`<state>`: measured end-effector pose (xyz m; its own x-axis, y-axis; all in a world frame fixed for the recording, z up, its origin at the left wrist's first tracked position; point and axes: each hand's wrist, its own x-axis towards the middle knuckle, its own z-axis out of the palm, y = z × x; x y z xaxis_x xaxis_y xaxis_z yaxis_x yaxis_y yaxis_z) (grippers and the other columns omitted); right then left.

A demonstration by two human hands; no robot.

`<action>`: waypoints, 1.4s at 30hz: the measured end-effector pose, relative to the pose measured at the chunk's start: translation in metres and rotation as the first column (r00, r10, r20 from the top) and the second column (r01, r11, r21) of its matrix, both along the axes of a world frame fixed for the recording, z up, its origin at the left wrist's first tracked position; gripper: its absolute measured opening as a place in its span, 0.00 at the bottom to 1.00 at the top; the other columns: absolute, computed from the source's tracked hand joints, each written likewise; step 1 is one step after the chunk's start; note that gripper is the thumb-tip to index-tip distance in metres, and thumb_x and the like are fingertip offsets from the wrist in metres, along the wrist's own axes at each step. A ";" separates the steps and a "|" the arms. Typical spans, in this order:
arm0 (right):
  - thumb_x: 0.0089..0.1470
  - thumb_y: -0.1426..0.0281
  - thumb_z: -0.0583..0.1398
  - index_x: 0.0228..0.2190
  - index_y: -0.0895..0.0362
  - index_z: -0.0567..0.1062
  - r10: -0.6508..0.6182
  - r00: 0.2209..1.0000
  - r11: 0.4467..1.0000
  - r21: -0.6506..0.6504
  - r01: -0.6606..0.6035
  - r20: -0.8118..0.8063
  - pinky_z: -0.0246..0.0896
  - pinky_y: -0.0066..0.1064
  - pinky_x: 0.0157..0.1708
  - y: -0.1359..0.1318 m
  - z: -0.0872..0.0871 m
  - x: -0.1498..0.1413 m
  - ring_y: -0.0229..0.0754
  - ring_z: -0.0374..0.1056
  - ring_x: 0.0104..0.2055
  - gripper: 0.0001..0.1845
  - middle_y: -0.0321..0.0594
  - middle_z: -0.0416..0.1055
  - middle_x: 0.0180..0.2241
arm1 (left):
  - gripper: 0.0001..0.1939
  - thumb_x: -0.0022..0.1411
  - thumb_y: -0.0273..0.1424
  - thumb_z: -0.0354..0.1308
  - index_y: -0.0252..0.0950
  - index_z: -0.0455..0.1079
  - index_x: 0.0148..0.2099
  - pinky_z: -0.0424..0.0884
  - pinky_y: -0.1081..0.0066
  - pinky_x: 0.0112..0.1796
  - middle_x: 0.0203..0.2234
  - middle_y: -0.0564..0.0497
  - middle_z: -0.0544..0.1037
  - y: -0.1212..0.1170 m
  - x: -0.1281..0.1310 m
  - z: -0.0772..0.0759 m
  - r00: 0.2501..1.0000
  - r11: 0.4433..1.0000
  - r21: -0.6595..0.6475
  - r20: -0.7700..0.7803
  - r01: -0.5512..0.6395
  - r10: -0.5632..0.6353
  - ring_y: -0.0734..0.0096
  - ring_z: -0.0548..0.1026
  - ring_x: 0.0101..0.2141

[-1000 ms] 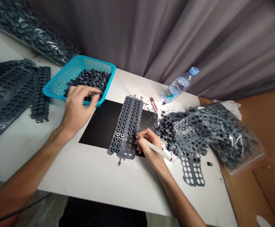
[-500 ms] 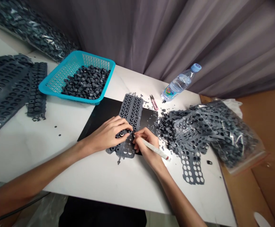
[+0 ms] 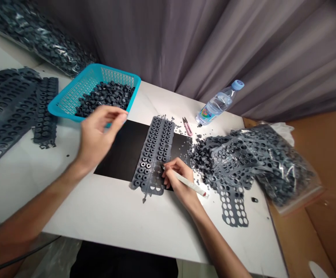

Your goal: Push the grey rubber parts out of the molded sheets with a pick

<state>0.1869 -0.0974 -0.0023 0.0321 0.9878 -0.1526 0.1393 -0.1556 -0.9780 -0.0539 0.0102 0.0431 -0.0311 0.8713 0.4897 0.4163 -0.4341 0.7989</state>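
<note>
My left hand [image 3: 97, 135] is raised just in front of the blue basket [image 3: 52, 110], thumb and fingertips pinched together. Whatever may be between them is too small to make out. My right hand [image 3: 181, 177] grips pale tweezers [image 3: 192, 187] like a pen, their dark tip over the moulded rubber sheet [image 3: 157, 139]. Rows of round, holed grey parts fill most of this sheet, while several holes at its near right end are bare. Beneath it lies a black mat [image 3: 124, 150]. Many loose dark rubber parts [image 3: 110, 96] are heaped in the basket.
Pink thread snips [image 3: 187, 126] and a water bottle [image 3: 218, 103] lie toward the back. Right of the mat are loose parts [image 3: 204, 158], punched-out sheets [image 3: 234, 204] and a filled plastic bag [image 3: 289, 181]. More full sheets [image 3: 8, 104] lie at left, below a large bag [image 3: 40, 34].
My left hand has left the rubber sheet and moved up and left to the basket's near edge. My right hand and the tweezers have barely moved.
</note>
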 end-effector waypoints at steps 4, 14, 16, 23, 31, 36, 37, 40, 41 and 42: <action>0.62 0.67 0.59 0.36 0.54 0.72 -0.063 0.997 0.997 0.039 0.065 -0.038 0.64 0.25 0.19 0.004 0.001 0.008 0.35 0.67 0.21 0.04 0.33 0.73 0.27 | 0.12 0.70 0.37 0.60 0.38 0.78 0.51 0.69 0.52 0.53 0.43 0.52 0.80 0.025 -0.046 -0.001 0.897 0.964 0.160 -0.360 -0.212 0.257 0.61 0.75 0.45; 0.60 0.65 0.61 0.35 0.54 0.71 -0.030 0.999 0.997 0.068 0.033 -0.031 0.65 0.26 0.20 0.013 -0.006 0.020 0.35 0.68 0.21 0.06 0.33 0.73 0.26 | 0.12 0.73 0.28 0.55 0.41 0.73 0.55 0.71 0.58 0.53 0.47 0.49 0.78 -0.020 0.044 -0.024 0.794 0.899 -0.003 -0.467 0.439 -0.389 0.60 0.73 0.49; 0.61 0.65 0.62 0.34 0.54 0.71 -0.015 1.000 0.997 0.076 0.016 -0.021 0.65 0.26 0.21 0.012 -0.005 0.020 0.35 0.68 0.21 0.06 0.33 0.73 0.26 | 0.11 0.73 0.29 0.55 0.40 0.73 0.54 0.72 0.60 0.52 0.46 0.48 0.77 -0.028 0.058 -0.034 0.726 0.846 -0.078 -0.475 0.528 -0.497 0.61 0.74 0.49; 0.62 0.63 0.62 0.34 0.54 0.71 -0.015 1.000 0.997 0.075 0.014 0.002 0.63 0.25 0.20 0.012 -0.006 0.019 0.35 0.67 0.21 0.08 0.33 0.73 0.25 | 0.11 0.74 0.28 0.54 0.39 0.73 0.55 0.71 0.57 0.52 0.47 0.48 0.76 -0.031 0.063 -0.049 0.672 0.827 -0.122 -0.525 0.548 -0.523 0.60 0.73 0.49; 0.62 0.65 0.61 0.33 0.54 0.71 -0.011 0.999 0.998 0.068 0.007 0.052 0.61 0.26 0.22 0.010 -0.004 0.019 0.36 0.67 0.22 0.06 0.31 0.70 0.23 | 0.12 0.76 0.28 0.50 0.37 0.73 0.54 0.70 0.59 0.52 0.49 0.46 0.76 -0.030 0.063 -0.042 0.600 0.807 -0.124 -0.606 0.578 -0.522 0.61 0.73 0.49; 0.61 0.69 0.60 0.32 0.53 0.70 -0.020 0.991 0.997 0.083 0.008 0.136 0.57 0.26 0.23 0.007 0.002 0.016 0.35 0.65 0.23 0.05 0.29 0.67 0.22 | 0.12 0.77 0.26 0.47 0.36 0.72 0.49 0.70 0.59 0.52 0.46 0.45 0.77 -0.034 0.068 -0.042 0.606 0.804 -0.081 -0.614 0.589 -0.506 0.59 0.74 0.49; 0.61 0.69 0.60 0.32 0.53 0.70 -0.026 0.988 0.996 0.084 0.013 0.150 0.56 0.26 0.23 0.006 0.002 0.015 0.35 0.64 0.23 0.05 0.29 0.67 0.22 | 0.11 0.77 0.26 0.46 0.36 0.71 0.48 0.71 0.60 0.51 0.45 0.45 0.77 -0.034 0.069 -0.041 0.682 0.833 -0.046 -0.550 0.552 -0.482 0.60 0.75 0.48; 0.61 0.68 0.60 0.33 0.53 0.70 -0.024 0.988 0.998 0.067 0.014 0.156 0.56 0.26 0.22 0.005 0.003 0.015 0.35 0.65 0.23 0.05 0.29 0.68 0.24 | 0.08 0.78 0.31 0.47 0.38 0.68 0.47 0.74 0.65 0.47 0.42 0.47 0.75 -0.022 0.059 -0.030 0.943 0.962 0.026 -0.208 0.272 -0.261 0.66 0.76 0.44; 0.61 0.67 0.60 0.33 0.53 0.70 -0.020 0.990 0.998 0.059 0.012 0.143 0.57 0.25 0.22 0.006 0.002 0.015 0.36 0.66 0.24 0.04 0.30 0.69 0.24 | 0.08 0.77 0.34 0.48 0.39 0.68 0.47 0.74 0.66 0.45 0.41 0.48 0.75 -0.015 0.051 -0.025 0.979 0.985 0.025 -0.116 0.173 -0.169 0.67 0.77 0.42; 0.61 0.67 0.60 0.33 0.53 0.70 -0.018 0.992 0.999 0.052 0.011 0.124 0.58 0.25 0.22 0.006 0.002 0.016 0.36 0.67 0.24 0.04 0.30 0.70 0.25 | 0.09 0.77 0.35 0.49 0.39 0.68 0.48 0.75 0.66 0.43 0.41 0.49 0.75 -0.007 0.040 -0.020 0.993 0.994 0.033 -0.056 0.101 -0.099 0.68 0.77 0.40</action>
<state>0.2026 -0.0912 -0.0006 0.0619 0.9935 -0.0957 0.2584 -0.1086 -0.9599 -0.0138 0.0036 0.0231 0.0829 0.8508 0.5189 0.4119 -0.5034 0.7595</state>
